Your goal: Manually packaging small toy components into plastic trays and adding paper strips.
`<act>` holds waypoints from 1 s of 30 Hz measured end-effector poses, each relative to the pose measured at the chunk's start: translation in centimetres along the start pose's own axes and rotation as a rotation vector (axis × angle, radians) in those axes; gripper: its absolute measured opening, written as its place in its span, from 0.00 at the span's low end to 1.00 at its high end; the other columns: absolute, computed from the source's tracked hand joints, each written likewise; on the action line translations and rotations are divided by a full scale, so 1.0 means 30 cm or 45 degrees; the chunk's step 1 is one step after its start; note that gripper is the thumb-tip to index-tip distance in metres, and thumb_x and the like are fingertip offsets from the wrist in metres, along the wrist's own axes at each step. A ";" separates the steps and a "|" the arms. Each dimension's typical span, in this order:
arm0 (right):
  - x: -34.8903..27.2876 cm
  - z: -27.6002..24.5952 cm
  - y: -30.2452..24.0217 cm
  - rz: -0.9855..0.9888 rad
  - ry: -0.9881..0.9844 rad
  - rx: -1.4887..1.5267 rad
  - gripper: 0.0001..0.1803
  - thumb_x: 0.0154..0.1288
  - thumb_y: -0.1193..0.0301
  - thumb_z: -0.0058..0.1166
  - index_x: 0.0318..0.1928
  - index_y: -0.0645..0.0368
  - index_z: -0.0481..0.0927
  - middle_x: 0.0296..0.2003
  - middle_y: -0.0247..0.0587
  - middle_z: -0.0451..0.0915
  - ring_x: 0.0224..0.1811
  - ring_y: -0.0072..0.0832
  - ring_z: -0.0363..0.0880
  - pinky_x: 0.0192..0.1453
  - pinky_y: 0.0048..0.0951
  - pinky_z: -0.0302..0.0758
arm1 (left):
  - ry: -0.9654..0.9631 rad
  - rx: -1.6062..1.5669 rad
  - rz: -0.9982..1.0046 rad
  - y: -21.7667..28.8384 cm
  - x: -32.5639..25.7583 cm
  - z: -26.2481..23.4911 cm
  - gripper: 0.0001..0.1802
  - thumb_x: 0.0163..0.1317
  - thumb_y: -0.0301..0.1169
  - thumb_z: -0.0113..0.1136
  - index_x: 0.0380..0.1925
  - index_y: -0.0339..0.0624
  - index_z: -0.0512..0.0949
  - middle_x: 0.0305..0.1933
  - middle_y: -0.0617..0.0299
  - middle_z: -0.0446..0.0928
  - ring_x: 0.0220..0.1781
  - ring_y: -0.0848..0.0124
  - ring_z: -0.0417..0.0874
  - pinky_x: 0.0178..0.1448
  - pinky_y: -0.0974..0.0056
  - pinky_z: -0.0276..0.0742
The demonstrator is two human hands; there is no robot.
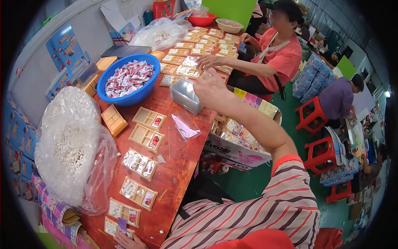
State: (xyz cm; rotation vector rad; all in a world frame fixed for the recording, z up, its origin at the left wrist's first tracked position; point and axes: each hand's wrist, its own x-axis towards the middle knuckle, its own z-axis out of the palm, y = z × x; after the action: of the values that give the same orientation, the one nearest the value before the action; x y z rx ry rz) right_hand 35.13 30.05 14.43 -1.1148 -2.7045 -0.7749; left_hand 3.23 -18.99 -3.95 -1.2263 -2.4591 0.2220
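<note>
My right arm stretches across the table, and my right hand curls round the right side of a grey, see-through plastic box; its fingertips are partly hidden. At the lower edge, my left hand lies with fingers stretched out beside the nearest small tan compartment tray. A purple slip lies over that tray. Beyond it runs a row of similar trays, some with white pieces, such as the tray with white pellets. The farther tray holds just a red-printed sachet.
A blue basin of sachets and a large plastic bag of white pellets flank the row. Filled trays cover the far end, where a co-worker's hand reaches in. A carton stands at the table's right edge.
</note>
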 end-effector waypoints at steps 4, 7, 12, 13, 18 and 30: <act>0.022 -0.121 -0.027 -0.033 -0.340 1.311 0.11 0.61 0.67 0.49 0.27 0.61 0.78 0.25 0.49 0.79 0.30 0.44 0.80 0.45 0.43 0.73 | 0.012 0.025 -0.008 -0.009 -0.005 0.011 0.35 0.69 0.52 0.48 0.67 0.40 0.64 0.69 0.54 0.67 0.72 0.53 0.64 0.68 0.35 0.56; 0.049 -0.090 0.021 0.192 0.209 0.819 0.11 0.64 0.68 0.46 0.30 0.62 0.77 0.26 0.51 0.77 0.33 0.46 0.79 0.41 0.40 0.74 | -0.003 0.034 0.012 -0.015 -0.002 0.003 0.35 0.68 0.52 0.48 0.67 0.39 0.64 0.69 0.53 0.67 0.72 0.53 0.64 0.67 0.35 0.56; 0.028 -0.029 -0.066 -0.051 0.196 0.929 0.09 0.62 0.69 0.46 0.32 0.62 0.76 0.31 0.49 0.75 0.37 0.45 0.77 0.43 0.43 0.74 | 0.066 0.006 0.029 -0.017 0.004 0.010 0.35 0.69 0.53 0.47 0.66 0.39 0.65 0.69 0.51 0.67 0.72 0.52 0.64 0.67 0.35 0.57; 0.039 -0.030 -0.059 -0.071 0.283 0.899 0.08 0.62 0.71 0.47 0.33 0.62 0.76 0.31 0.48 0.75 0.36 0.45 0.77 0.43 0.43 0.74 | 0.067 0.001 0.034 -0.009 0.006 0.009 0.35 0.69 0.53 0.47 0.66 0.39 0.65 0.69 0.51 0.67 0.72 0.52 0.64 0.67 0.35 0.57; 0.149 -0.206 0.031 -0.010 0.707 0.871 0.04 0.59 0.76 0.52 0.35 0.62 0.77 0.30 0.45 0.77 0.34 0.39 0.78 0.40 0.37 0.74 | 0.081 0.013 0.024 -0.004 -0.004 0.022 0.35 0.69 0.54 0.46 0.66 0.39 0.66 0.68 0.52 0.68 0.72 0.53 0.65 0.68 0.35 0.54; 0.292 -0.033 -0.056 -0.138 0.075 0.439 0.11 0.63 0.71 0.49 0.43 0.63 0.77 0.36 0.52 0.79 0.42 0.49 0.77 0.45 0.42 0.72 | -0.072 -0.407 -0.096 -0.014 0.024 0.000 0.39 0.53 0.34 0.63 0.65 0.34 0.63 0.70 0.45 0.62 0.75 0.50 0.56 0.74 0.36 0.40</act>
State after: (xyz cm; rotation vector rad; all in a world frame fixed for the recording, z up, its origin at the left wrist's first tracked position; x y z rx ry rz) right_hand 27.58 34.05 17.13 -0.8600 -2.7259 -0.3259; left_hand 2.53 -18.68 -3.63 -1.2607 -2.6583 -0.1666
